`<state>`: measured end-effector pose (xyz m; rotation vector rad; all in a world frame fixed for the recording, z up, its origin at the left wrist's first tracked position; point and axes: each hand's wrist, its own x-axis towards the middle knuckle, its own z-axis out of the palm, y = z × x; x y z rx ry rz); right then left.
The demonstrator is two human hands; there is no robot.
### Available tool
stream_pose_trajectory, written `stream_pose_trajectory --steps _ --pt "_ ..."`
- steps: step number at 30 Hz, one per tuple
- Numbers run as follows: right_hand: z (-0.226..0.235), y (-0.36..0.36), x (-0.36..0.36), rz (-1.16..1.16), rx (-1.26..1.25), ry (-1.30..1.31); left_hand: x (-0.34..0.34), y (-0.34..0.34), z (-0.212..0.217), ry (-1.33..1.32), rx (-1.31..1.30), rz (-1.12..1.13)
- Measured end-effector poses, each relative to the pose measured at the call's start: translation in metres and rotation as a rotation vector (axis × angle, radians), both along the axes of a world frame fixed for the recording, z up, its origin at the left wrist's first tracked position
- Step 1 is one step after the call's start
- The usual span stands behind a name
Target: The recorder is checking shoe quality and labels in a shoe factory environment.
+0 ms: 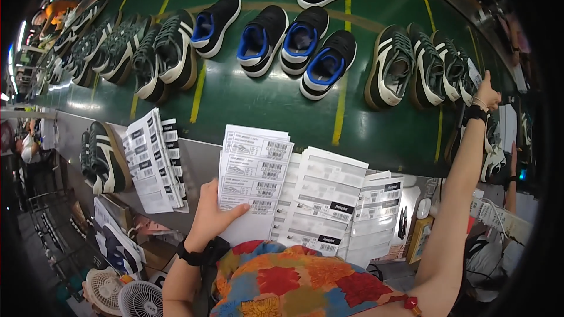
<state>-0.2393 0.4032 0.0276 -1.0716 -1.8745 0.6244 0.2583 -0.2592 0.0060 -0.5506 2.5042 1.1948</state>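
My left hand [212, 216] holds a sheet of white printed labels [258, 167], thumb lying across its face and fingers behind it. At the far right, my right hand [486, 95] reaches over the green table. Its fingers are closed at the edge of a small white label [473, 73], which lies against the last of several dark green sneakers with white stripes [389, 67]. Part of that hand's grip is hidden. Beside the left hand's sheet lie more label sheets, one stack [328, 194] in the middle and another [376, 214] to its right.
Several black sneakers with blue linings [262, 41] stand across the green table [235, 103]. More striped green sneakers [176, 50] line its left side. On the near ledge sit another striped pair [104, 158] and a thick label stack [154, 164]. Fans [141, 299] stand at lower left.
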Motion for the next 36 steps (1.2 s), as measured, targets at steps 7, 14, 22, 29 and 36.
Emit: stream_pose_trajectory --steps 7,14,22,29,36 --pt "0.072 -0.331 0.227 1.411 -0.515 0.301 -0.009 0.000 0.095 0.204 -0.076 0.164" --pt "0.003 -0.478 0.366 1.794 -0.620 -0.609 0.019 0.034 0.060 0.003 -0.126 -0.502" --pt "-0.034 -0.469 0.349 1.745 0.046 -0.548 0.001 0.000 0.031 0.255 -0.383 -0.271" --pt "-0.006 -0.479 0.371 1.675 0.138 -0.528 0.010 -0.018 0.035 0.014 -0.052 -0.154" --pt "-0.007 -0.471 0.384 1.676 0.045 -0.748 -0.053 -0.042 0.022 0.251 -0.073 -0.282"
